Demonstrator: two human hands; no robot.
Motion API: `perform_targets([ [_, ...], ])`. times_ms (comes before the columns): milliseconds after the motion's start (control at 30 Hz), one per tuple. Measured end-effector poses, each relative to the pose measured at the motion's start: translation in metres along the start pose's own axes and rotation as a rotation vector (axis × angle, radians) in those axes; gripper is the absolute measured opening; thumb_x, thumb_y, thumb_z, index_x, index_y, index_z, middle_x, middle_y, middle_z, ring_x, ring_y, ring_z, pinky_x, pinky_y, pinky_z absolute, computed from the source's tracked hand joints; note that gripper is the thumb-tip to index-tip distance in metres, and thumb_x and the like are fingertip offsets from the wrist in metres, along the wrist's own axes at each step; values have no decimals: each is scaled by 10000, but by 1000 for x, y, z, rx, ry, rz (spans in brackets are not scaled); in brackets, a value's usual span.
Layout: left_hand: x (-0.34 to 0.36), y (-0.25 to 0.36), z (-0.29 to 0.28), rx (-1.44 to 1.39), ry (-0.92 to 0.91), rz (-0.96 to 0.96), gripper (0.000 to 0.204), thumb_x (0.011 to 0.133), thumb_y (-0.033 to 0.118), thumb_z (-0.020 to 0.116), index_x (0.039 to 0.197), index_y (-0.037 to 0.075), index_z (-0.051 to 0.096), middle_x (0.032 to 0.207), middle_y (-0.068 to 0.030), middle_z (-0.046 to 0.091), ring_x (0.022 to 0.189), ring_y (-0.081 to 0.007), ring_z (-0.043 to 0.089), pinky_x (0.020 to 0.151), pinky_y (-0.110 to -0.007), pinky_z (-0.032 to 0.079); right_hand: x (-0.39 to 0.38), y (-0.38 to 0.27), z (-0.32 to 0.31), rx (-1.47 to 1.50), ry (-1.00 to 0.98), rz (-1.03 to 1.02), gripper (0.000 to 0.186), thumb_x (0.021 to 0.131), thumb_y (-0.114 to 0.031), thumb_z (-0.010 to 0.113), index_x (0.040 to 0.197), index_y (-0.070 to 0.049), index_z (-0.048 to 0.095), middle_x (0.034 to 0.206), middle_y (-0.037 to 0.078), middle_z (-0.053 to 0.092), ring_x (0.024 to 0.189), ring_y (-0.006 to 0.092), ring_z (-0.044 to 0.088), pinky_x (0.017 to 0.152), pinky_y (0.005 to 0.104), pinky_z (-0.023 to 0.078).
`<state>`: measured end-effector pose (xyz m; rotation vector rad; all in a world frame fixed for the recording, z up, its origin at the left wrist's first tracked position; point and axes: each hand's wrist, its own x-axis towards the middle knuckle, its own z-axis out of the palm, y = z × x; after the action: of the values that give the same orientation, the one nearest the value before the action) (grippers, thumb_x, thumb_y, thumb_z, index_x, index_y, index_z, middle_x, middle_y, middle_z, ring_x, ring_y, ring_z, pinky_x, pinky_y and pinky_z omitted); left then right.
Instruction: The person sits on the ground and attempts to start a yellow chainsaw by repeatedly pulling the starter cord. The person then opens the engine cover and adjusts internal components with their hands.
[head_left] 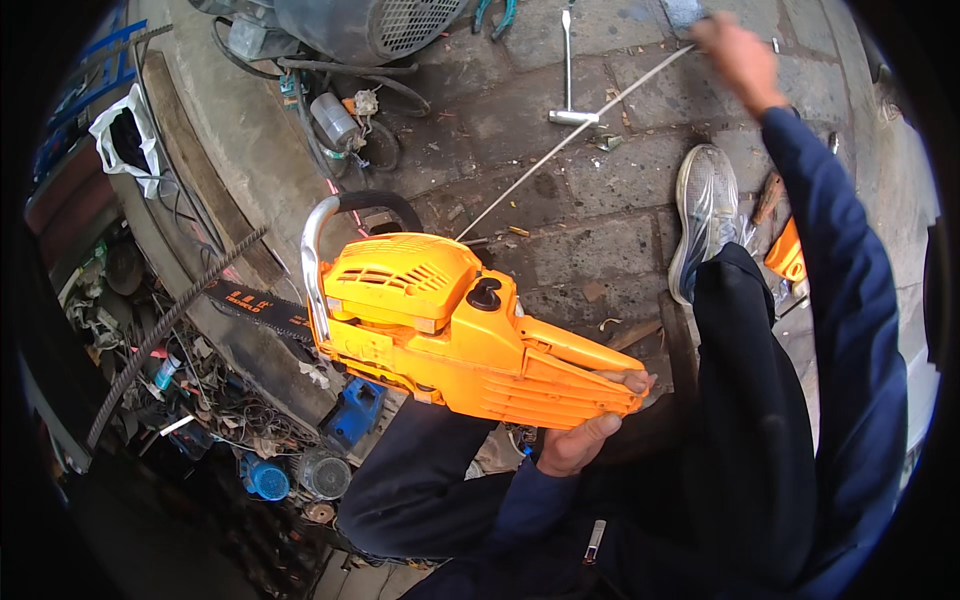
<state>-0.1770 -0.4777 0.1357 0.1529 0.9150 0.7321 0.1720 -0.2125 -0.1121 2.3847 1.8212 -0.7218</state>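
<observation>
An orange chainsaw (400,300) lies tilted across my lap, its dark bar (255,312) pointing left and a bent metal front handle (318,255) over its body. My left hand (580,440) grips the underside of its rear handle. A pale, taut cord (560,145) runs from behind the saw up to my right hand (735,62), which is closed on its far end at the upper right; whatever grip sits there is hidden by the fingers.
On the paving are a T-shaped wrench (568,80), my shoe (708,195), orange parts (785,250) and a wooden-handled tool (768,198). A grey machine (350,25) with hoses stands at the top. Rebar (175,320), a blue jug (355,408) and piled scrap lie at left.
</observation>
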Motion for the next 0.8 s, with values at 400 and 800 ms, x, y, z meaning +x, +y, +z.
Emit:
perform_targets([
  [400, -2, -4, -3, -33, -2, 17, 456, 930, 93, 679, 1356, -34, 577, 1343, -162, 635, 1359, -309, 549, 1225, -660, 300, -35, -67, 26, 96, -83, -177, 368, 1015, -414, 533, 1168, -98, 647, 871, 176, 735, 835, 357, 739, 723, 483, 589],
  [800, 9, -1, -2, 24, 15, -1, 471, 953, 93, 667, 1399, -11, 555, 1355, -167, 635, 1364, -317, 550, 1209, -641, 344, -95, -194, 50, 103, -134, -561, 367, 990, -373, 597, 1134, -35, 598, 731, 128, 700, 679, 317, 726, 590, 433, 586],
])
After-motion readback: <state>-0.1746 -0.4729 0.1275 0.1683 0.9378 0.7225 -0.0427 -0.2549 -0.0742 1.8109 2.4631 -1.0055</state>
